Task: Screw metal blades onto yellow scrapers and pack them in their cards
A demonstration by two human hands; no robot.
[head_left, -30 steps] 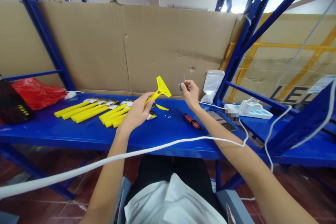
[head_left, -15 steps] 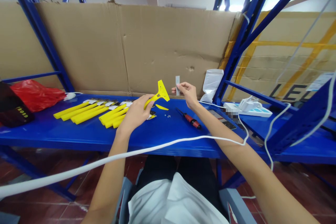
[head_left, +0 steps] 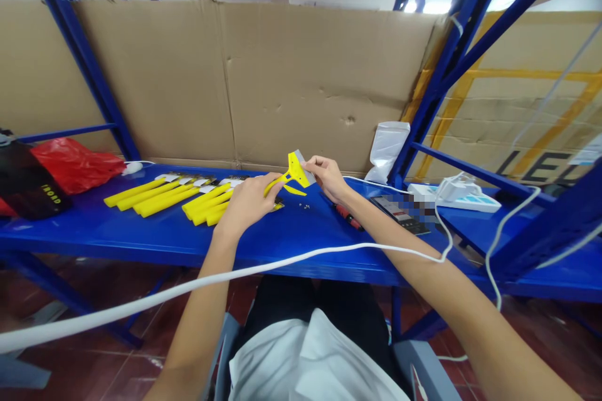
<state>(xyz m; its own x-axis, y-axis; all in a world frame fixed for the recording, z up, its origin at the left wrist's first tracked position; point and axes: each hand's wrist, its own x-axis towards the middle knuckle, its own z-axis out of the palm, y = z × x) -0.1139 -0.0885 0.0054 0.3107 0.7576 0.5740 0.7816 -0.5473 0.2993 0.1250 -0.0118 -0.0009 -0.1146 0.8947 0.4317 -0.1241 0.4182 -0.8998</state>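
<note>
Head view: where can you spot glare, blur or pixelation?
Head view: glare flanks the blue rack post, upper right; head view: tiny pieces on the blue table are too soft to identify; head view: pixelation at the left end of the white power strip.

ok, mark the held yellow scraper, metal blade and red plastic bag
Held yellow scraper point(head_left: 295, 168): head view, on its flared end.
Metal blade point(head_left: 300, 156): head view, on its exposed upper end.
Red plastic bag point(head_left: 79, 165): head view, on its crumpled middle.

There are two hands point(head_left: 251, 199), one held scraper point(head_left: 295, 169) and one held blade point(head_left: 300, 156).
</note>
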